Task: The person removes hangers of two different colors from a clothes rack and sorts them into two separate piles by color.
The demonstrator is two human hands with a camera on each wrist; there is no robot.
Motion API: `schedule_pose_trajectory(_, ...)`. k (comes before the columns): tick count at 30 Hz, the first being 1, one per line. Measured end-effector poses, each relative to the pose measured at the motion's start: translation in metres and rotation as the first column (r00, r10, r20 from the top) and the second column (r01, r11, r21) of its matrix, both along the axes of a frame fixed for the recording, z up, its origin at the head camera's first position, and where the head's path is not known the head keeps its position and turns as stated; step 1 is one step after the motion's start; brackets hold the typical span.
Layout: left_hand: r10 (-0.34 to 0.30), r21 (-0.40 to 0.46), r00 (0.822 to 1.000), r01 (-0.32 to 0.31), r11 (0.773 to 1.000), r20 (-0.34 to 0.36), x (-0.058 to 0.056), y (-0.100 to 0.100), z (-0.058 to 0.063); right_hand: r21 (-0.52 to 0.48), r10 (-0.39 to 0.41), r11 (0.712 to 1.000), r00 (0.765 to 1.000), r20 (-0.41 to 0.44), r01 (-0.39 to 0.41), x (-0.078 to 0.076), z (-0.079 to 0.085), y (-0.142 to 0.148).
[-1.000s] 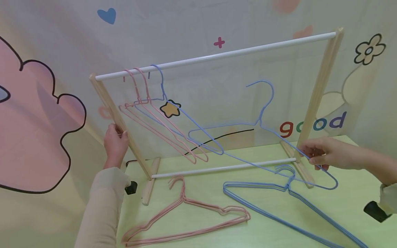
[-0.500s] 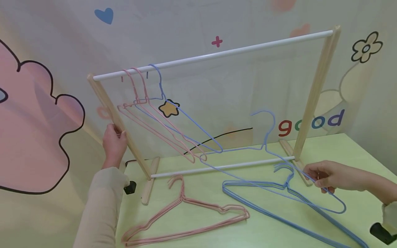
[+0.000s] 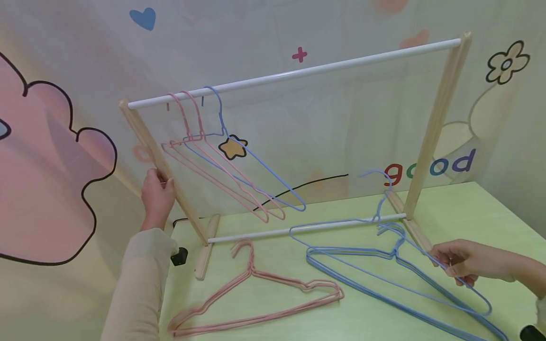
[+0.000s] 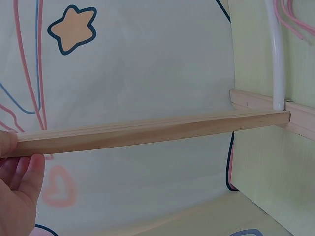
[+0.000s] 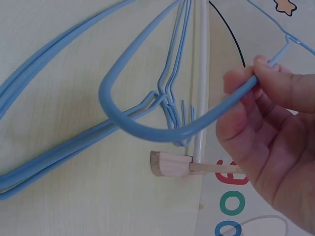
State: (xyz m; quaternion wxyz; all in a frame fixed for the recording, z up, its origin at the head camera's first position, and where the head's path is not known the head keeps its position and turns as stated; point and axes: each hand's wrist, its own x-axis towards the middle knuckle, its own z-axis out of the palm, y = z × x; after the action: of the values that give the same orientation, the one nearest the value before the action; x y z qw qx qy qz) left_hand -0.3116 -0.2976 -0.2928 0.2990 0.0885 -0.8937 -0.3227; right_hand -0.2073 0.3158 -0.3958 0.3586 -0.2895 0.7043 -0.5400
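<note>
My left hand point(image 3: 158, 196) grips the left wooden post point(image 3: 149, 142) of a clothes rack; in the left wrist view, its fingers and thumb wrap the post point(image 4: 147, 135). At the right, my right hand point(image 3: 465, 263) pinches one arm of a blue clothes hanger point(image 3: 337, 222). That hanger is tilted over a pile of blue hangers point(image 3: 354, 289), its hook pointing left and free of the rail. In the right wrist view, thumb and fingers hold its coated wire point(image 5: 216, 115). Two pink hangers point(image 3: 194, 118) and one blue hanger point(image 3: 264, 163) hang at the left of the white rail point(image 3: 315, 71).
A pile of pink hangers point(image 3: 256, 303) lies on the light green table point(image 3: 477, 208) at front left. The rack's lower white bar point(image 3: 256, 235) runs between its wooden feet point(image 3: 206, 251). Behind stands a decorated wall sheet point(image 3: 273, 28).
My right hand has lowered the blue hanger from near the right post toward the pile of blue hangers, moving down and slightly right. My left hand keeps its hold on the post.
</note>
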Motion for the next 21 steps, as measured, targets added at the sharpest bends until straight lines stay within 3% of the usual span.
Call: schedule_pose_trajectory(21,0.009,-0.005,1.000,-0.009,1.000,0.002,0.000,-0.001,-0.001,0.031,-0.072,0.997,0.977,0.201,0.067,0.011,-0.041,0.030)
